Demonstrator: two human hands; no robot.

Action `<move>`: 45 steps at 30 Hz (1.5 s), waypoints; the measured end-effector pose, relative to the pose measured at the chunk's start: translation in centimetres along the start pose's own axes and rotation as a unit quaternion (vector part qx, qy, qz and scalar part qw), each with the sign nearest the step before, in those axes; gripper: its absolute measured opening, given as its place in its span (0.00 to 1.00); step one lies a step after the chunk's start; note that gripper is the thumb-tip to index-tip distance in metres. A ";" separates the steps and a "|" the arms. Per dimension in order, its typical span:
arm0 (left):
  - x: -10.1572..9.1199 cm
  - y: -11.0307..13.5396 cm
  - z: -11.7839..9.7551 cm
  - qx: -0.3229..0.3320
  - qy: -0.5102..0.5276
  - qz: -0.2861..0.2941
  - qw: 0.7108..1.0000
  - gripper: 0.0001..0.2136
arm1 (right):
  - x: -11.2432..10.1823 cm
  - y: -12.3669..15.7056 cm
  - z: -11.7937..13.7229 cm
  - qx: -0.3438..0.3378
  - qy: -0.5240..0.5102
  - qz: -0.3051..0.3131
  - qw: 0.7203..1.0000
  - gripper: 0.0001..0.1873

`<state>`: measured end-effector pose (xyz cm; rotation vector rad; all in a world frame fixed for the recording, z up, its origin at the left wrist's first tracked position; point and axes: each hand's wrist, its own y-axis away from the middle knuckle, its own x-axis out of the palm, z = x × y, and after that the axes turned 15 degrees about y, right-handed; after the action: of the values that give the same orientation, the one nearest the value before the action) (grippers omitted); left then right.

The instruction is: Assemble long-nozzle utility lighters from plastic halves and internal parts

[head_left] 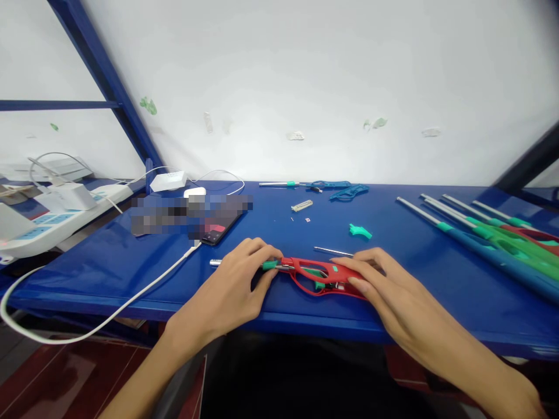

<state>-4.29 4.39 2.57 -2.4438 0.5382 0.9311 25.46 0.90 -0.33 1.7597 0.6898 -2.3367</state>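
A red plastic lighter handle (324, 278) with green inner parts and a metal tube lies on the blue table (393, 256) near its front edge. My left hand (238, 279) presses down on the tube end with its fingers curled over it. My right hand (384, 285) holds the handle's right end, fingers laid over the red shell. A thin metal rod (332, 251) lies just behind the handle, and a small green trigger piece (360, 232) sits further back.
Several long green, blue and red lighters (489, 233) lie at the right. A blue handle with tube (323, 186) and a small metal part (302, 205) sit at the back. A phone (218, 230) with white cable (131, 299), a charger and a power strip (56, 218) are left.
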 end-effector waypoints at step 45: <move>0.2 0.0 0.6 0.079 0.025 -0.027 0.996 0.09 | 0.3 -0.4 -0.5 0.001 0.017 -0.026 1.000 0.18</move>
<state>-4.49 4.71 2.06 -2.3319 0.5390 0.7758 25.63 1.49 -0.56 1.8065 0.7474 -2.3468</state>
